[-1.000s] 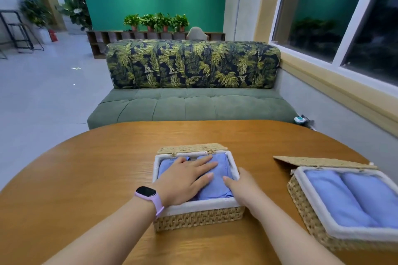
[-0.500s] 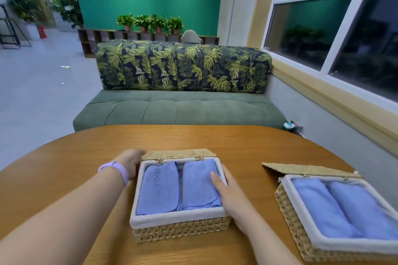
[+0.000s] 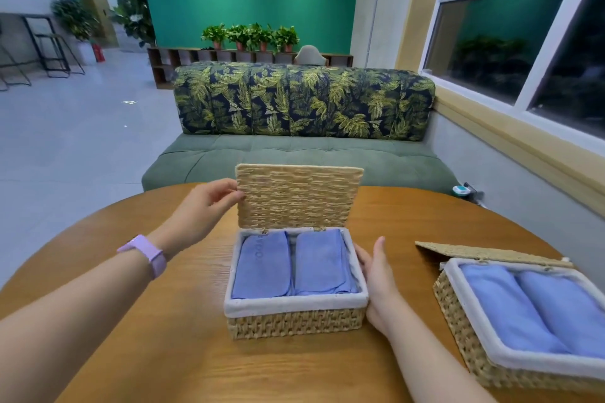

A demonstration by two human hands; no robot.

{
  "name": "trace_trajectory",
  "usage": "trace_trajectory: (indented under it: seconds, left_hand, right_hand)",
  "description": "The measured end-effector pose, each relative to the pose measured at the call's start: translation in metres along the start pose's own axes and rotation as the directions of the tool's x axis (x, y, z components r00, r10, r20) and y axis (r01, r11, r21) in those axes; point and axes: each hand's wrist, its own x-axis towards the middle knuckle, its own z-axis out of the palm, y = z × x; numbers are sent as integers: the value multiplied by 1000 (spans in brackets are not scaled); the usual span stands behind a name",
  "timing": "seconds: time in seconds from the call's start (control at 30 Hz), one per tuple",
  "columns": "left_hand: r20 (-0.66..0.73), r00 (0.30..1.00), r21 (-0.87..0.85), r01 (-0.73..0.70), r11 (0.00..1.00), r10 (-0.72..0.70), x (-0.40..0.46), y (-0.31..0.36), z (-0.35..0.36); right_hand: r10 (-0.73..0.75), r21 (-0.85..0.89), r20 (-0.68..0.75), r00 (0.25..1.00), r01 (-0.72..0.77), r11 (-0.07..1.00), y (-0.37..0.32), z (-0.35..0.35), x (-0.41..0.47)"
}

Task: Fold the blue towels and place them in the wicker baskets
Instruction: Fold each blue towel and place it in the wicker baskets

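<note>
To close the lid well, I judge it should swing down slowly on its hinge while the basket is braced. My left hand, at ten o'clock, pinches the upright lid's edge; my right hand, at three o'clock, rests flat-fingered against the basket's side. Two folded towels lie inside.
</note>
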Motion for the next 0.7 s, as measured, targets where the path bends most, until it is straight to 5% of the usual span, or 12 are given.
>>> trace_trajectory:
  seconds: [0.1, 0.23, 0.43, 0.7]
  left_hand:
    - [126, 986, 248, -141, 958, 113, -44, -7, -6]
    - [386, 922, 393, -193, 899, 29, -93, -29, -1]
    - [128, 979, 216, 127, 968, -157, -101, -21, 48]
    - [148, 987, 340, 10, 940, -64, -92, -31, 66]
  right_hand:
    - [56, 96, 108, 993, -66, 993, -6, -8, 3]
    - [89, -48, 236, 968, -80, 996, -6, -16, 5]
    - [79, -229, 178, 981, -37, 973, 10, -11, 18]
    - [14, -285, 116, 993, 20, 958, 22, -15, 43]
